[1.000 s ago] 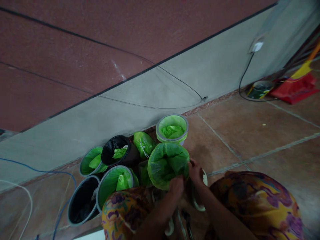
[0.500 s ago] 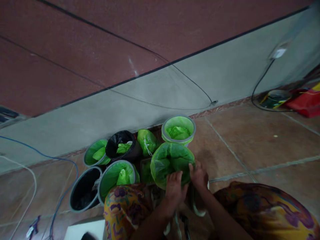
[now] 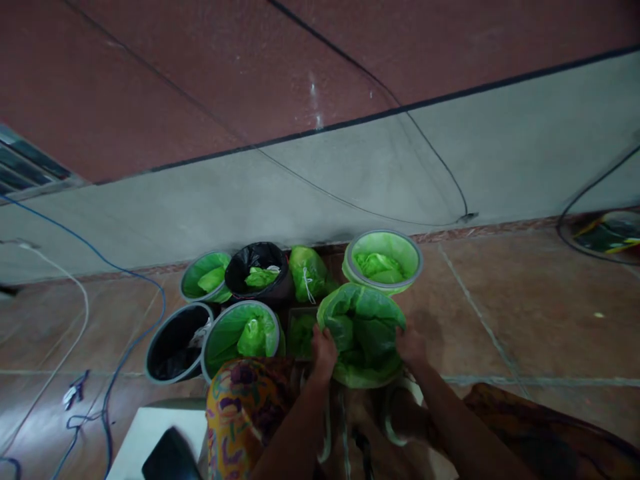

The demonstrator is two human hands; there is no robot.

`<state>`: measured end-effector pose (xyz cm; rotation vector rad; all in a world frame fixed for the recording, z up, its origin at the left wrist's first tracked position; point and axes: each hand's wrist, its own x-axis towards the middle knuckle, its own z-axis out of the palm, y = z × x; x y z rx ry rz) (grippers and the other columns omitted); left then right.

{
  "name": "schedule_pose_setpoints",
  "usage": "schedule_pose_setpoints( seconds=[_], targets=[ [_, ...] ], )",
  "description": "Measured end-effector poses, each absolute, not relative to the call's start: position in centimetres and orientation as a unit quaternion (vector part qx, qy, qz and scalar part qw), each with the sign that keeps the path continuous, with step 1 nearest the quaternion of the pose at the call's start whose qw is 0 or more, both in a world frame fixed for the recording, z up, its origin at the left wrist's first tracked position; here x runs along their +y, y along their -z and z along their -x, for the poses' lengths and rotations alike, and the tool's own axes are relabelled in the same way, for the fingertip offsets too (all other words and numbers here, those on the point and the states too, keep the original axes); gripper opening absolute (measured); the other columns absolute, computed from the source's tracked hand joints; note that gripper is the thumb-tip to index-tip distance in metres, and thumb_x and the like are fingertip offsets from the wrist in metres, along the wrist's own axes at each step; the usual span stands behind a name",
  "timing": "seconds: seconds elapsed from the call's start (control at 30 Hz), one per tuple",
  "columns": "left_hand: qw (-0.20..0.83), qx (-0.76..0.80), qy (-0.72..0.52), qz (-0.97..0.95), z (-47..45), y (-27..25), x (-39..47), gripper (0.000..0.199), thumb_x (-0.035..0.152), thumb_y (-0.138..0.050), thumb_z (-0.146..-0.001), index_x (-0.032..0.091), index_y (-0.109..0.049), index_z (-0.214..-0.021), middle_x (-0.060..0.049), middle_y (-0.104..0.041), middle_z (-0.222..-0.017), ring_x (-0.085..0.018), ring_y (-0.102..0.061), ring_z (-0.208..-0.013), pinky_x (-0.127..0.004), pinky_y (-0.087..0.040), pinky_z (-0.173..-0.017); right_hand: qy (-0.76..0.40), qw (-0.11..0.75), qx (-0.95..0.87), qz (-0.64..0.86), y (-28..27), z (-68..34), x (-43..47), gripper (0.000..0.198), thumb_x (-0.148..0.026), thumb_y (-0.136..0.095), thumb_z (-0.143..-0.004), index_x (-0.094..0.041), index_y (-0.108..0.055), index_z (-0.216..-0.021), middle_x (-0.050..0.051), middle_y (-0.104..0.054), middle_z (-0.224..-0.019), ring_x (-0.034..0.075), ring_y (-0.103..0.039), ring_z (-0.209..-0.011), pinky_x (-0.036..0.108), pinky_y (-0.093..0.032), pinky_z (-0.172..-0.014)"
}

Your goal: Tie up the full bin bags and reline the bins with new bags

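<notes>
A round bin lined with a thin green bin liner (image 3: 367, 310) stands between my feet, its mouth facing up. My left hand (image 3: 325, 350) is closed on the liner at the left rim. At the right rim my right hand (image 3: 412, 347) grips the same liner, fingers wrapped over the edge. The liner spreads over the rim in loose folds, and the bin beneath it is mostly hidden. Just behind it stands a grey-rimmed bin (image 3: 380, 243) with a green lining and crumpled green plastic inside. Left of my left hand is a small rectangular container (image 3: 296, 312) with green in it.
Several bins stand to the left: a green-lined one (image 3: 223, 347), a dark one (image 3: 170, 337), a black-lined one (image 3: 243, 260) and another green-lined one (image 3: 191, 275). A tied green bag (image 3: 306, 267) leans near the wall. Blue cable (image 3: 133, 348) crosses the floor near a white box (image 3: 147, 433).
My left hand has moved from the front of the liner to its left rim. The right hand has shifted to the right rim. The liner's mouth looks wider, and the view has turned left.
</notes>
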<state>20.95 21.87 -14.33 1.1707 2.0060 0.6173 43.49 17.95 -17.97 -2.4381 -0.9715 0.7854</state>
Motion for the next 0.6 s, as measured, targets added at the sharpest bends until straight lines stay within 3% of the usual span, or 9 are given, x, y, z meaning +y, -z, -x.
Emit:
schedule_pose_setpoints(
  seconds=[0.13, 0.2, 0.3, 0.43, 0.53, 0.6],
  targets=[
    [0.348, 0.777, -0.23, -0.472, -21.1, 15.8, 21.1, 0.028, 0.01, -0.051, -0.087, 0.016, -0.06, -0.113, -0.012, -0.073, -0.098, -0.026, -0.071, -0.093, -0.032, -0.052, -0.084, -0.225, 0.078, -0.399, 0.885, 16.1, -42.5, 17.9, 0.048, -0.023, -0.04, -0.091, -0.002, -0.05, -0.133, 0.022, -0.067, -0.106, 0.031, -0.065, -0.098, 0.038, -0.046, -0.08],
    [0.339, 0.772, -0.219, -0.491, -21.0, 16.2, 21.0, 0.031, 0.009, -0.05, -0.087, 0.015, -0.058, -0.116, -0.012, -0.073, -0.097, -0.024, -0.07, -0.091, -0.03, -0.051, -0.081, -0.132, 0.075, -0.422, 0.894, 14.7, -41.6, 18.5, 0.053, -0.026, -0.044, -0.09, 0.0, -0.045, -0.136, 0.026, -0.061, -0.121, 0.036, -0.059, -0.11, 0.042, -0.045, -0.086],
    [0.337, 0.779, -0.189, -0.494, -20.9, 16.5, 21.0, 0.033, 0.009, -0.048, -0.089, 0.013, -0.056, -0.12, -0.013, -0.073, -0.099, -0.023, -0.07, -0.09, -0.03, -0.051, -0.079, -0.055, 0.127, -0.487, 0.862, 12.9, -39.4, 20.5, 0.055, -0.028, -0.047, -0.089, -0.005, -0.043, -0.139, 0.023, -0.055, -0.132, 0.036, -0.052, -0.119, 0.044, -0.042, -0.094],
    [0.341, 0.795, -0.162, -0.474, -20.9, 16.3, 21.3, 0.03, 0.011, -0.047, -0.09, 0.014, -0.056, -0.117, -0.013, -0.072, -0.101, -0.021, -0.07, -0.093, -0.029, -0.051, -0.08, -0.102, 0.16, -0.57, 0.799, 11.7, -37.2, 23.7, 0.048, -0.024, -0.047, -0.089, -0.011, -0.049, -0.135, 0.017, -0.056, -0.135, 0.03, -0.051, -0.123, 0.041, -0.041, -0.1],
    [0.362, 0.79, -0.144, -0.473, -20.7, 16.2, 21.4, 0.025, 0.014, -0.05, -0.089, 0.014, -0.057, -0.113, -0.012, -0.072, -0.101, -0.021, -0.07, -0.095, -0.03, -0.051, -0.083, -0.141, 0.141, -0.629, 0.751, 10.6, -38.3, 25.9, 0.042, -0.021, -0.049, -0.088, -0.012, -0.056, -0.129, 0.016, -0.059, -0.132, 0.026, -0.054, -0.121, 0.037, -0.042, -0.102],
    [0.361, 0.782, -0.145, -0.486, -20.4, 16.1, 21.5, 0.032, 0.022, -0.055, -0.088, 0.013, -0.054, -0.12, -0.015, -0.071, -0.108, -0.023, -0.069, -0.102, -0.033, -0.052, -0.087, -0.155, 0.121, -0.668, 0.717, 9.3, -40.8, 27.0, 0.04, -0.019, -0.052, -0.087, -0.012, -0.06, -0.125, 0.016, -0.06, -0.13, 0.025, -0.057, -0.118, 0.035, -0.042, -0.102]
  ],
)
